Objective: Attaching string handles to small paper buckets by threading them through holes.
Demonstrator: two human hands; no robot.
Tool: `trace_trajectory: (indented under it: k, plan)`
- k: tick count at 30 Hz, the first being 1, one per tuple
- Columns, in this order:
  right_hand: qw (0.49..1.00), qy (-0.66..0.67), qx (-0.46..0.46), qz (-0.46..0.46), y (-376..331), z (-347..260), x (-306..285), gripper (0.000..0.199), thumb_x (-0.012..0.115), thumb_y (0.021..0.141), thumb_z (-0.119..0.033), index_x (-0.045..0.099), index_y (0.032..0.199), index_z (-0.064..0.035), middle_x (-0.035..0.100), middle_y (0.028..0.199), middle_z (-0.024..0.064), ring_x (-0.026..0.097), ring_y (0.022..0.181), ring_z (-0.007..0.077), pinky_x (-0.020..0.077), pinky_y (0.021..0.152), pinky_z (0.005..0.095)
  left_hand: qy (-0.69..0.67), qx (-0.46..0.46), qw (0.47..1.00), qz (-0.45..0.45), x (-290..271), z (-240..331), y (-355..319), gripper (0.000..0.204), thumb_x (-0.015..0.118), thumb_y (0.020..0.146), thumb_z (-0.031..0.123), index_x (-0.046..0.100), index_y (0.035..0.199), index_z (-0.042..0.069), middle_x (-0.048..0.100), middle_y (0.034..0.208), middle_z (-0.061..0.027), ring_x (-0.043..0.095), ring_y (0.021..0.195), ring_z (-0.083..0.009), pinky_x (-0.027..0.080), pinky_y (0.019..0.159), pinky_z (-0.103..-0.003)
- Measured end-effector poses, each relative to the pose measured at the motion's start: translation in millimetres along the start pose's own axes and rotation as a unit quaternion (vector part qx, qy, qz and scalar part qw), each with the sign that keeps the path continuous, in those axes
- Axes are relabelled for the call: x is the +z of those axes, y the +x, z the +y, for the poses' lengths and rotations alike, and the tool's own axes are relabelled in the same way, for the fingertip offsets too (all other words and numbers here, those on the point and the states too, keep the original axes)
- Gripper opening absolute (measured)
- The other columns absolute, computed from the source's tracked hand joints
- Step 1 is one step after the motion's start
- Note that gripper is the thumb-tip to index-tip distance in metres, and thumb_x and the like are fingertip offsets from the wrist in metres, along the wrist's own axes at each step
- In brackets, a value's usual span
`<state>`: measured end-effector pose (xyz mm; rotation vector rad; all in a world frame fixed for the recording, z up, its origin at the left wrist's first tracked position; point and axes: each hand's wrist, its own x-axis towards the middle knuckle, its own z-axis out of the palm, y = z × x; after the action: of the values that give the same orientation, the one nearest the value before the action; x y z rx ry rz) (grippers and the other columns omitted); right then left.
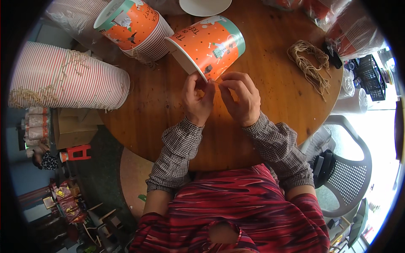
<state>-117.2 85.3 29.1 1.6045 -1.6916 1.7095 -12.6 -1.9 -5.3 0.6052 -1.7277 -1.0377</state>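
An orange paper bucket [201, 44] with a green band and cartoon prints lies tilted on its side on the round wooden table [147, 122], its open mouth toward the lower left. My left hand [198, 101] is closed at the bucket's rim, thumb and fingers pinching its edge. Just right of it, my right hand [241, 99] pinches a thin piece of twine [216, 82] that runs to the rim. How the twine passes at the rim is hidden by my fingertips. A loose bundle of tan twine [310, 63] lies at the right of the table.
At the left lies a long nested stack of buckets [71, 80] with twine hanging on it. A shorter bucket stack [135, 31] sits behind. Plastic-wrapped buckets [354, 33] stand far right, with a grey chair [350, 168] below. A white round piece [205, 6] is at the back.
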Motion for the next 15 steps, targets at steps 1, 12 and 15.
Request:
trace_trajectory:
  k: [1, 12, 15]
  plan:
    - [1.000, -0.004, -0.009, -0.003, -0.1, 0.9, 0.1, 0.021, 0.070, 0.070, 0.001, 0.060, 0.086, -0.0052, 0.062, 0.094, 0.0067, 0.062, 0.078, 0.0225, 0.0529, 0.061, 0.0318, -0.015, -0.005, 1.000, 0.005, -0.4, 0.9, 0.1, 0.023, 0.065, 0.081, -0.002, 0.056, 0.102, -0.001, 0.059, 0.079, -0.0048, 0.056, 0.066, -0.0104, 0.046, 0.059, -0.025]
    - [1.000, -0.012, -0.009, -0.004, 0.6, 4.9, 0.6, 0.022, 0.070, 0.069, 0.000, 0.060, 0.087, -0.0057, 0.062, 0.094, 0.0057, 0.062, 0.078, 0.0220, 0.0523, 0.060, 0.0320, 0.003, -0.021, 1.000, -0.020, -2.1, 14.4, -1.8, 0.021, 0.065, 0.081, -0.003, 0.056, 0.099, 0.000, 0.058, 0.079, -0.0041, 0.056, 0.065, -0.0090, 0.046, 0.059, -0.024]
    - [1.000, -0.010, -0.003, -0.018, 1.3, 2.3, -1.7, 0.021, 0.070, 0.071, 0.002, 0.060, 0.088, -0.0047, 0.062, 0.094, 0.0074, 0.063, 0.080, 0.0234, 0.0529, 0.063, 0.0324, 0.019, -0.008, 1.000, -0.021, -2.2, 16.5, -1.5, 0.020, 0.065, 0.081, -0.003, 0.056, 0.098, 0.000, 0.059, 0.078, -0.0041, 0.056, 0.065, -0.0093, 0.046, 0.058, -0.024]
